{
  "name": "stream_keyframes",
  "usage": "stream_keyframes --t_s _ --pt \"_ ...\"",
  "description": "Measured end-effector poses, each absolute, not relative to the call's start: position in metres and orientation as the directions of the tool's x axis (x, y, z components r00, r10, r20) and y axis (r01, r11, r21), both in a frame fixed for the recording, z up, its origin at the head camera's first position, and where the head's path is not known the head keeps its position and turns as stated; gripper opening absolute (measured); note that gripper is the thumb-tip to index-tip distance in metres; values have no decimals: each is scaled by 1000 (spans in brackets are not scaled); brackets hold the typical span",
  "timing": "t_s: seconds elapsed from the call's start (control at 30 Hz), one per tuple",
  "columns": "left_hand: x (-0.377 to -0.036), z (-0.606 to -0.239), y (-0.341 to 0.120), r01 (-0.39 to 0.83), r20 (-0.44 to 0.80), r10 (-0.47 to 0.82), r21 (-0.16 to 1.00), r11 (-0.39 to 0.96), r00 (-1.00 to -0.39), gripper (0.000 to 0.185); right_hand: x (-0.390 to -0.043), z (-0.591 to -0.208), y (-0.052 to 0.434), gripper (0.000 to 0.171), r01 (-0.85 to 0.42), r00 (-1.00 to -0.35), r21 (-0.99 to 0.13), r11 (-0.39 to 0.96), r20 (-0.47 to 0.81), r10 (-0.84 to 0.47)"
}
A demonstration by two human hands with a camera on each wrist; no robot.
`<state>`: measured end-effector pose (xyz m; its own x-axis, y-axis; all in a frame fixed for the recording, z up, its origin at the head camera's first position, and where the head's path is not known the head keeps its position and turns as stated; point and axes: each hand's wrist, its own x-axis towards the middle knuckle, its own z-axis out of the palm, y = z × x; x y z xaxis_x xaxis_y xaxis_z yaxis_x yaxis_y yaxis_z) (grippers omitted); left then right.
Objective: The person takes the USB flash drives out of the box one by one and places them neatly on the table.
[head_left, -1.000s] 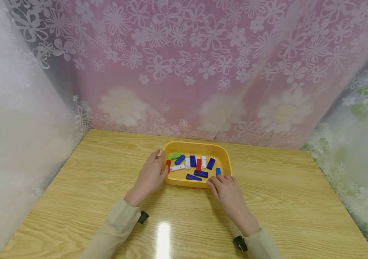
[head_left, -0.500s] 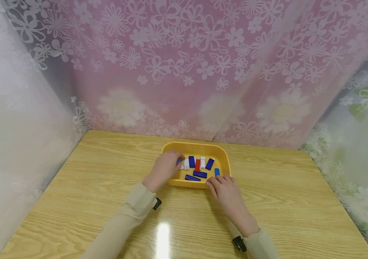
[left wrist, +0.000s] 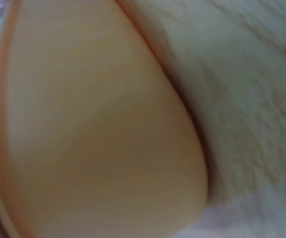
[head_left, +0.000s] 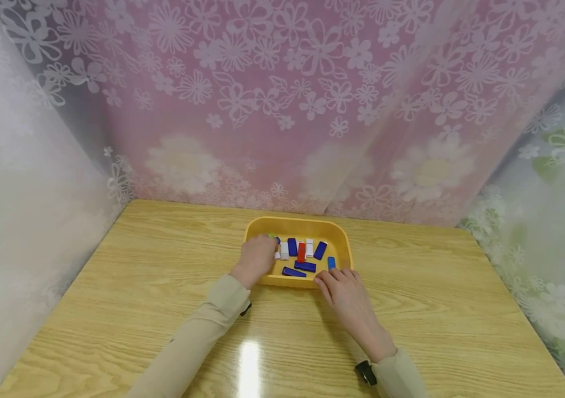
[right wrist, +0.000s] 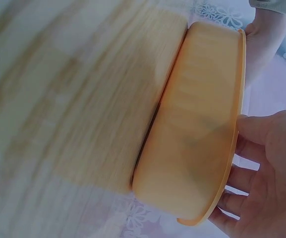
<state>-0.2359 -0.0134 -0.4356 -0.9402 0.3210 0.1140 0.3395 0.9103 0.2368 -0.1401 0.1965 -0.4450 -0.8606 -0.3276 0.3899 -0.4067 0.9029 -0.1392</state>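
Note:
A yellow plastic tray (head_left: pixel 297 220) stands on the table with several small oblong pieces in it that look like USB flash drives. Among them are a red one (head_left: pixel 301 252), a white one (head_left: pixel 309 247), dark blue ones (head_left: pixel 304 266) and a lighter blue one (head_left: pixel 331 262). My left hand (head_left: pixel 256 258) reaches down into the tray's left end, its fingertips hidden; whether they hold a piece I cannot tell. Bits of a green piece (head_left: pixel 271 236) show past it. At the front right rim, my right hand (head_left: pixel 349 298) grips the tray's edge, thumb (right wrist: pixel 252 129) at the outside.
The tray sits toward the back of a wood-grain table (head_left: pixel 412 309). Flowered pink cloth (head_left: pixel 282 138) hangs behind it, with pale cloth at both sides. The outer tray wall (left wrist: pixel 98 124) fills much of the left wrist view.
My left hand has moved right from the tray's left rim and dipped into its left end, covering the pieces there. The right hand keeps its grip on the rim.

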Motion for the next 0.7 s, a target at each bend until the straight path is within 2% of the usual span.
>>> stream_keyframes --t_s 0.23,0.33,0.7 --pt "-239 -440 -11 335 112 318 209 919 -941 4 -140 -444 197 12 -410 -860 -144 901 390 -329" --pt "-239 -440 -12 345 124 324 228 911 -938 14 -140 -444 197 12 -408 -862 -148 901 388 -327" --pt "-234 -431 -16 378 236 300 474 795 -925 20 -139 -444 198 12 -409 -861 -144 901 389 -328"
